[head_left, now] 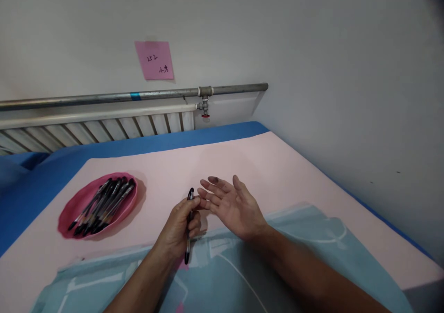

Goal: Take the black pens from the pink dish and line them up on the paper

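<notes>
My left hand [180,227] is closed around a black pen [188,232] and holds it nearly upright, with its clip end at the top. My right hand [233,206] is open, palm turned up and to the left, fingers stretched out. Its fingertips touch the left hand's fingers near the top of the pen. A dark ink smudge shows on one right fingertip. Both hands hover over a pink sheet [277,165] on the table.
A pink oval tray [74,206] holding several black pens [104,204] lies to the left on the pink sheet. A light blue cloth [312,257] covers the near edge. Blue bedding [31,188], a radiator [97,128], a metal pipe [138,94] and a pink note [154,59] are behind.
</notes>
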### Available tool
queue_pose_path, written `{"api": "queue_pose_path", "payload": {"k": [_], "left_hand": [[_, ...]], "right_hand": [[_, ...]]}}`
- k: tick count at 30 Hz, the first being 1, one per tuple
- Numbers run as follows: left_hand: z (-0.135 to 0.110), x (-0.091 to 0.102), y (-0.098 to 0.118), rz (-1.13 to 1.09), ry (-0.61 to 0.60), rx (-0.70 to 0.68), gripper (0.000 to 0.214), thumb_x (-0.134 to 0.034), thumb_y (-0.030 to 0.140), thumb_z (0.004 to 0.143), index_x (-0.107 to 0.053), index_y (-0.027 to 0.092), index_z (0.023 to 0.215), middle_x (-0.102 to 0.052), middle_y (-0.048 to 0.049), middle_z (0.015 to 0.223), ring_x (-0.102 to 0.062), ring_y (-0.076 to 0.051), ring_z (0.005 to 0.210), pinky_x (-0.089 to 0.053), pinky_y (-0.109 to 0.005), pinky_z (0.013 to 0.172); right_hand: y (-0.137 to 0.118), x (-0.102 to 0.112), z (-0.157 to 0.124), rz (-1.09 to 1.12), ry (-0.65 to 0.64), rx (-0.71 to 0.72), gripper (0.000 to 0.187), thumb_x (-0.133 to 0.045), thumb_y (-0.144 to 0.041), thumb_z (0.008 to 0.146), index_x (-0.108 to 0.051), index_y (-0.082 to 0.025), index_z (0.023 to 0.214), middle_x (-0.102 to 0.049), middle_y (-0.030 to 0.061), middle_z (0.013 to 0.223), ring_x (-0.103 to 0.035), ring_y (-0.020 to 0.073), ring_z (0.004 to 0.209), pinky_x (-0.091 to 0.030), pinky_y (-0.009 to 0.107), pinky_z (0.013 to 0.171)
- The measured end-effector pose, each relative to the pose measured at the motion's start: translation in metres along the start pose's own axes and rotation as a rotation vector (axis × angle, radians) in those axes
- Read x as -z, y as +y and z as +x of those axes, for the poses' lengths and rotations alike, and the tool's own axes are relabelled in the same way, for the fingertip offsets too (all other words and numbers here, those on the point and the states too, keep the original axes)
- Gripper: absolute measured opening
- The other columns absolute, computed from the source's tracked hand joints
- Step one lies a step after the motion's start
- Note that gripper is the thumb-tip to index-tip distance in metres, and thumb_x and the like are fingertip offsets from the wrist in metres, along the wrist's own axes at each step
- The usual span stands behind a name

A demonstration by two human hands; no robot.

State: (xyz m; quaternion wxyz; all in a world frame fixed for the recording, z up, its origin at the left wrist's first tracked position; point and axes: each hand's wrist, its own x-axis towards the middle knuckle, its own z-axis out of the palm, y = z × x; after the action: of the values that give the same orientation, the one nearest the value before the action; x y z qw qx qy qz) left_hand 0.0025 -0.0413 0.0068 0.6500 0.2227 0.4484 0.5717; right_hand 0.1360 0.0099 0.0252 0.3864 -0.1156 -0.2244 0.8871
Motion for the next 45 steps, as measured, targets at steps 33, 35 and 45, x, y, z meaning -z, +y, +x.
{"api": "queue_pose_path", "payload": {"k": [33, 35, 45], "left_hand": [[-0.005, -0.001, 0.007, -0.176, -0.041, 0.073, 0.017, -0.061, 0.027, 0.072, -0.051, 0.015, 0.064, -0.034, 0.0104, 0.038, -0.02, -0.001, 0.029, -0.014, -0.013, 0.028], [-0.005, -0.001, 0.007, -0.167, -0.045, 0.072, 0.018, -0.06, 0.028, 0.072, -0.051, 0.015, 0.064, -0.034, 0.0103, 0.039, -0.02, 0.0, 0.029, -0.014, -0.013, 0.029], [-0.004, -0.005, 0.0, -0.007, 0.028, -0.01, 0.027, -0.069, 0.034, 0.067, -0.054, 0.014, 0.077, -0.052, 0.0052, 0.059, -0.023, 0.002, 0.034, -0.019, -0.012, 0.03]], "right_hand": [[-0.011, -0.009, -0.005, 0.014, -0.072, -0.103, 0.05, -0.041, -0.058, 0.081, -0.06, -0.014, 0.096, -0.067, 0.0114, 0.097, -0.06, 0.0221, 0.094, -0.027, 0.045, 0.1], [-0.011, -0.007, -0.004, 0.01, -0.077, -0.103, 0.05, -0.042, -0.058, 0.081, -0.06, -0.014, 0.096, -0.067, 0.0112, 0.097, -0.06, 0.0219, 0.093, -0.028, 0.045, 0.099], [-0.001, 0.004, 0.004, 0.007, 0.064, -0.01, 0.039, -0.05, -0.049, 0.081, -0.06, -0.015, 0.094, -0.062, 0.0122, 0.107, -0.054, 0.0219, 0.105, -0.034, 0.04, 0.097]]}}
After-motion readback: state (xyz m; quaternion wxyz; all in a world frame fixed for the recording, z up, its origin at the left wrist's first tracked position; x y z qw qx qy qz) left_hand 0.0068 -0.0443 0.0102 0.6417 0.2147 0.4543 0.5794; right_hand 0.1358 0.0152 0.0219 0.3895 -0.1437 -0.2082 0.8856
